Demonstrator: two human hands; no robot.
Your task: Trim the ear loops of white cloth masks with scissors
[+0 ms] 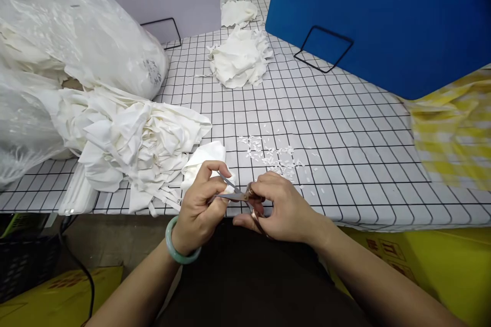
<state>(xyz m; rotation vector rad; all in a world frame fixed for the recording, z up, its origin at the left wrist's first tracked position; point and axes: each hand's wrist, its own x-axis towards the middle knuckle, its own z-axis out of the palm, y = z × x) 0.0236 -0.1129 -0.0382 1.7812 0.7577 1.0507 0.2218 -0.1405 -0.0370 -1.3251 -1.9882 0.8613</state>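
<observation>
My right hand (282, 207) grips a pair of small scissors (240, 195) by its copper-coloured handles, blades pointing left. My left hand (199, 204), with a green bangle on the wrist, pinches a white cloth piece (205, 158) at the scissor blades, just above the table's front edge. Small white snippets (274, 156) lie scattered on the grid-patterned tablecloth (345, 138) just beyond my hands.
A heap of white cloth pieces (130, 143) lies left of my hands, with clear plastic bags (76, 36) of more behind it. Another white pile (240, 59) sits mid-table. A blue board (383, 15) stands at the back right, yellow checked fabric (456, 127) at the right.
</observation>
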